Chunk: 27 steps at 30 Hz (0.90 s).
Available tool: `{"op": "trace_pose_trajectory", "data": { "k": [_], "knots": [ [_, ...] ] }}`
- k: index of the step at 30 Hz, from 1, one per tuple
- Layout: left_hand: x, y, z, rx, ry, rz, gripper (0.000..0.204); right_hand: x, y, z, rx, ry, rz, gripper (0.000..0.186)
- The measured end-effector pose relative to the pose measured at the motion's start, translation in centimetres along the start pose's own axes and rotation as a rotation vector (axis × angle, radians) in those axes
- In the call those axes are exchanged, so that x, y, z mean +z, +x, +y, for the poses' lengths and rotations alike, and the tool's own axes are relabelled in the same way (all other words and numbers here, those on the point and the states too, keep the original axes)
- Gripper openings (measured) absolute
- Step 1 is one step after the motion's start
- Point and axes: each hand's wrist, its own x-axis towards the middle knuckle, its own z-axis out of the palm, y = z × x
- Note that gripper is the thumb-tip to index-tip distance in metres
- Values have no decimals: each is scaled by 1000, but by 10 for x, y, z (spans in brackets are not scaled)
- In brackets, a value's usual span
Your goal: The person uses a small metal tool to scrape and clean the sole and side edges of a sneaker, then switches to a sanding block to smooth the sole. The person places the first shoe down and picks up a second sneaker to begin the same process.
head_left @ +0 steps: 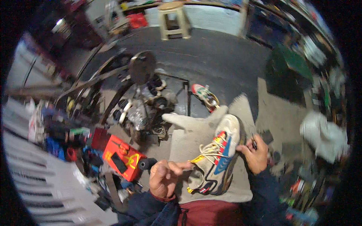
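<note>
A beige sneaker [225, 154] with blue, red and yellow patches and cream laces lies on a beige pad [177, 150] over my lap, toe pointing away. My left hand [165, 177] is beside its opening, index finger stretched toward the yellow trim, other fingers partly bent; I see nothing held in it. Right of the sneaker, my right hand [256, 154] grips a small dark tool [255, 144], too small to identify, with the thumb close to the sole.
A second colourful shoe [203, 96] lies beyond the pad. To the left are metal equipment [142, 66], clutter and an orange box [124, 162] with dark items. A stool [171, 9] stands at the back; white cloth [322, 139] and more clutter lie to the right.
</note>
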Motion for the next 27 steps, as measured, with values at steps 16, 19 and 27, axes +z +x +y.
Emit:
{"op": "trace_pose_trajectory", "data": {
  "k": [16,19,27],
  "knots": [
    [-201,-12,84,33,695,928,41,-6,0,-1,-180,-112,12,42],
    [-134,17,66,207,1114,517,25,-15,3,3,-2,221,-76,39],
    [87,83,7,418,1483,-569,19,-51,-18,-7,205,812,-201,56]
  ]
}}
